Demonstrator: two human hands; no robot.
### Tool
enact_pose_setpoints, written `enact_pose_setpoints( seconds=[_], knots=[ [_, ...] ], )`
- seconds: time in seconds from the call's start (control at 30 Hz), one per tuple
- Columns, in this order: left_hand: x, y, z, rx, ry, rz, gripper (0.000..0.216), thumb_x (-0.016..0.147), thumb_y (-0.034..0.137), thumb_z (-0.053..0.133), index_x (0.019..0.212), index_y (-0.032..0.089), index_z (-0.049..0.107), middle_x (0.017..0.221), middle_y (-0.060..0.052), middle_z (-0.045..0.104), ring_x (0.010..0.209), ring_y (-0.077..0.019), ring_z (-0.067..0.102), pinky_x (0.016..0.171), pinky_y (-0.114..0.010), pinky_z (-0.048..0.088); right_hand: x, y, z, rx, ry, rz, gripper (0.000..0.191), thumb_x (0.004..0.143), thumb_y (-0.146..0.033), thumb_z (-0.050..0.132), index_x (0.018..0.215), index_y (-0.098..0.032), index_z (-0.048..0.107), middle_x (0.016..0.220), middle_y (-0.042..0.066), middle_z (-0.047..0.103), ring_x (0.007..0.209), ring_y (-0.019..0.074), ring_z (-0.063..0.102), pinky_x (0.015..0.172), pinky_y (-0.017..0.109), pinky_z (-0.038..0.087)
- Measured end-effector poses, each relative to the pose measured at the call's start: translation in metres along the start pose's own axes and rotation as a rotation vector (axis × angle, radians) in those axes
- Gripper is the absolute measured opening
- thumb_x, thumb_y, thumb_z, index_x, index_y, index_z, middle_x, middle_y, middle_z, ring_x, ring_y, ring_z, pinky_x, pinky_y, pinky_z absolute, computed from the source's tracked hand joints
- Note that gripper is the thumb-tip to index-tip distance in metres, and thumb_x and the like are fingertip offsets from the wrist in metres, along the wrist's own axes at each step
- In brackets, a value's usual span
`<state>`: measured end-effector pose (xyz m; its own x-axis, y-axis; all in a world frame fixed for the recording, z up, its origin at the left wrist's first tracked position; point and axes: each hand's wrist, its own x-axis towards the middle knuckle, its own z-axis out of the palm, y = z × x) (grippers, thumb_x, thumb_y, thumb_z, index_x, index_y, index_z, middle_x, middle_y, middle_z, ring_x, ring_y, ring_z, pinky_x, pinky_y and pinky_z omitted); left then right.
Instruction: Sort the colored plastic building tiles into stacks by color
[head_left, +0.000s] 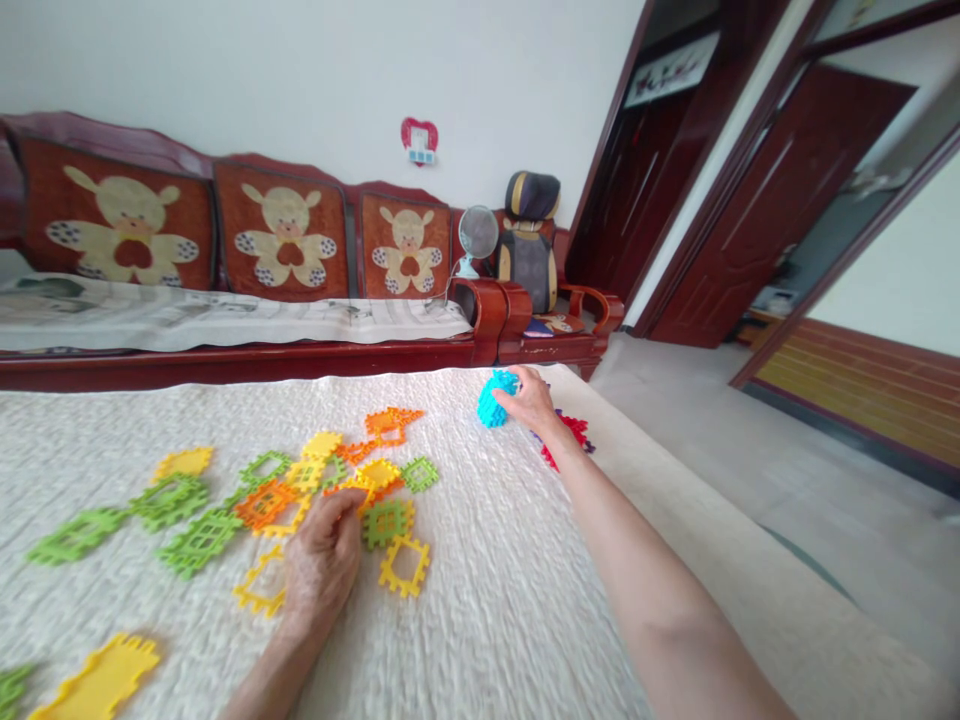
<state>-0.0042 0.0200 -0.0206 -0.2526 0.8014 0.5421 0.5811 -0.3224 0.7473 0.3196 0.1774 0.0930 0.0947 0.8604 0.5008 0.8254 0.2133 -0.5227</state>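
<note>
My right hand point(531, 402) reaches to the far right of the covered table, thumb and fingers around a stack of blue notched plastic building pieces point(493, 398). Just behind that wrist lie red building pieces point(576, 430) with some dark purple ones, partly hidden by the arm. Among the scattered pieces, my left hand point(330, 550) is closed, its fingertips by a yellow and orange building piece point(377, 470); what it pinches, if anything, is hidden. Around it lie a green window piece point(387, 523), a yellow frame piece point(405, 566) and an orange window piece point(265, 505).
A white quilted cloth point(480, 600) covers the table. More green pieces point(79, 535) and a large yellow piece point(101, 680) lie at the left. Beyond the table stand a wooden sofa point(375, 355), a small fan point(478, 235) and an armchair point(555, 345); floor shows at the right.
</note>
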Motion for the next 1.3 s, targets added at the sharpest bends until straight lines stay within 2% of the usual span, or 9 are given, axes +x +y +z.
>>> enact_pose_setpoints(
  seconds=[0.27,0.4,0.53,0.67,0.8,0.9,0.97,1.07,1.3],
  knots=[
    [0.001,0.004,-0.002,0.006,0.006,0.032,0.024,0.087,0.033,0.051,0.091,0.023,0.071,0.088,-0.001,0.073,0.078,-0.0165,0.068,0.071,-0.029,0.054,0.016,-0.003,0.008,-0.125,-0.068,0.067,0.054,0.076,-0.036,0.067,0.126,-0.014,0.063,0.127,0.014,0.064,0.121,0.027,0.06,0.107,0.038,0.044],
    [0.002,0.005,-0.002,0.012,0.008,0.038,0.023,0.087,0.032,0.051,0.091,0.023,0.072,0.088,-0.001,0.073,0.078,-0.0163,0.068,0.071,-0.028,0.053,0.019,-0.001,0.009,-0.158,-0.073,0.098,0.058,0.077,-0.039,0.066,0.129,-0.013,0.061,0.13,0.016,0.062,0.122,0.0294,0.059,0.109,0.041,0.043],
    [0.002,0.004,-0.002,0.02,0.01,0.055,0.022,0.087,0.031,0.051,0.091,0.023,0.072,0.087,-0.001,0.073,0.077,-0.0161,0.068,0.07,-0.028,0.054,0.01,-0.002,0.006,-0.109,0.066,0.021,0.062,0.075,-0.038,0.068,0.13,-0.011,0.058,0.141,0.02,0.053,0.133,0.0325,0.05,0.114,0.047,0.038],
    [0.002,0.003,-0.001,0.035,0.02,0.078,0.021,0.087,0.029,0.051,0.091,0.023,0.071,0.087,-0.001,0.073,0.077,-0.0159,0.068,0.069,-0.028,0.054,-0.043,-0.017,0.001,0.074,0.219,-0.263,0.042,0.082,-0.03,0.058,0.121,-0.015,0.061,0.128,0.016,0.059,0.124,0.0283,0.055,0.109,0.047,0.044],
    [0.001,0.003,0.001,0.075,0.025,0.145,0.021,0.087,0.024,0.049,0.093,0.024,0.069,0.09,0.0,0.073,0.078,-0.0153,0.068,0.072,-0.027,0.054,-0.137,-0.036,-0.004,0.151,-0.072,-0.426,0.031,0.087,-0.019,0.053,0.116,-0.022,0.063,0.113,0.009,0.065,0.112,0.0258,0.062,0.1,0.044,0.052],
    [0.001,0.004,0.003,0.101,0.017,0.239,0.022,0.087,0.019,0.047,0.094,0.024,0.067,0.092,0.0,0.073,0.082,-0.0151,0.068,0.075,-0.027,0.054,-0.199,-0.041,-0.005,0.153,-0.19,-0.347,0.042,0.081,-0.013,0.052,0.119,-0.029,0.06,0.117,0.005,0.063,0.113,0.0253,0.062,0.1,0.042,0.054],
    [0.0,0.004,0.003,0.111,0.001,0.302,0.022,0.087,0.017,0.046,0.093,0.024,0.066,0.093,0.0,0.073,0.085,-0.0154,0.068,0.078,-0.027,0.055,-0.224,-0.043,-0.003,0.113,-0.213,-0.325,0.044,0.077,-0.011,0.052,0.116,-0.029,0.061,0.117,0.005,0.062,0.113,0.0251,0.06,0.1,0.042,0.053],
    [0.0,0.002,0.006,0.157,-0.026,0.331,0.023,0.087,0.016,0.044,0.092,0.024,0.065,0.093,-0.001,0.073,0.085,-0.0159,0.068,0.078,-0.028,0.054,-0.238,-0.048,0.002,0.05,-0.196,-0.277,0.038,0.078,-0.006,0.05,0.11,-0.022,0.062,0.118,0.009,0.06,0.113,0.0251,0.056,0.1,0.044,0.049],
    [0.0,0.006,0.01,0.287,-0.222,0.305,0.024,0.085,0.015,0.04,0.092,0.021,0.062,0.094,-0.008,0.07,0.091,-0.0218,0.066,0.086,-0.038,0.055,-0.232,-0.055,0.008,-0.016,-0.209,-0.24,0.031,0.079,-0.007,0.054,0.106,-0.017,0.067,0.113,0.01,0.064,0.11,0.0232,0.055,0.101,0.039,0.044]
  ],
)
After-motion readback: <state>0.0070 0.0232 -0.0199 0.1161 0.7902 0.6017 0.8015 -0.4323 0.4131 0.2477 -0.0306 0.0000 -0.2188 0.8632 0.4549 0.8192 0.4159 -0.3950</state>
